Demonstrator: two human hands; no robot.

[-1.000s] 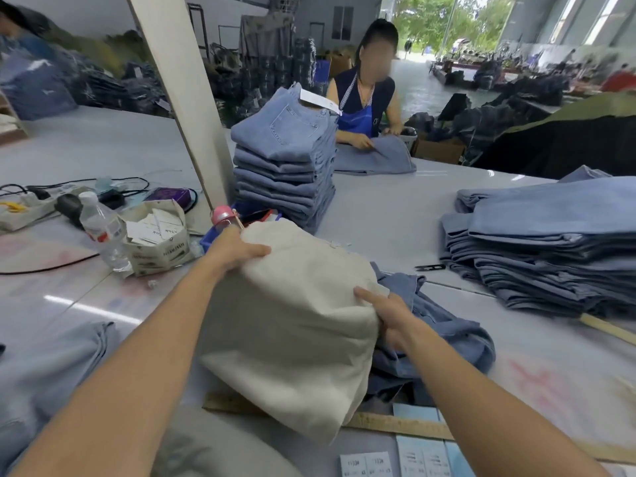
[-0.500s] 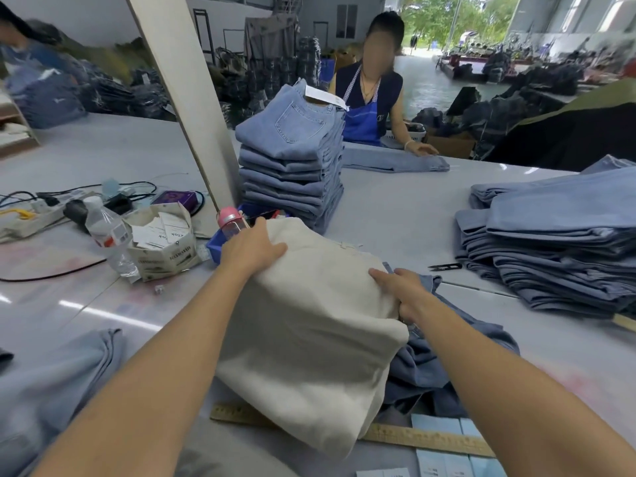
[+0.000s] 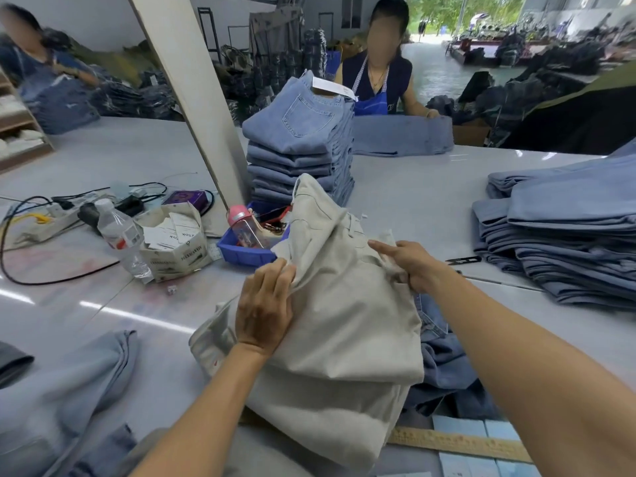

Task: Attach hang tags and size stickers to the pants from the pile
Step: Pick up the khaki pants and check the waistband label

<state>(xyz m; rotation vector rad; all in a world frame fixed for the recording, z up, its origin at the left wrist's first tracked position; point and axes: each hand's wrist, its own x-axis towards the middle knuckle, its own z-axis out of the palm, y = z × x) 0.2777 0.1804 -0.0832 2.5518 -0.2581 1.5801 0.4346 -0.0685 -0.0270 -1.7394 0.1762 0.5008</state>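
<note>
A folded pair of beige pants (image 3: 344, 321) lies in front of me, resting on crumpled blue jeans (image 3: 444, 366). My left hand (image 3: 265, 308) grips a fold at the beige pants' left edge. My right hand (image 3: 409, 263) pinches the fabric near the upper right, and the top layer is lifted toward the far side. A cardboard box of hang tags (image 3: 175, 242) stands to the left. Light blue sticker sheets (image 3: 481, 452) lie at the near edge by a wooden ruler (image 3: 457, 442).
A tall stack of folded jeans (image 3: 303, 146) stands behind the beige pants, another stack (image 3: 564, 242) at the right. A blue tray (image 3: 247, 253) with a pink-capped bottle (image 3: 242, 228), a water bottle (image 3: 120, 235), a power strip (image 3: 51, 215), a slanted post and a snipper (image 3: 463, 259) are nearby. A person works across the table.
My left hand slid from the pants' far left corner down to the near left edge. The right hand shifted farther onto the upper right. The top layer has lifted and unfolded.
</note>
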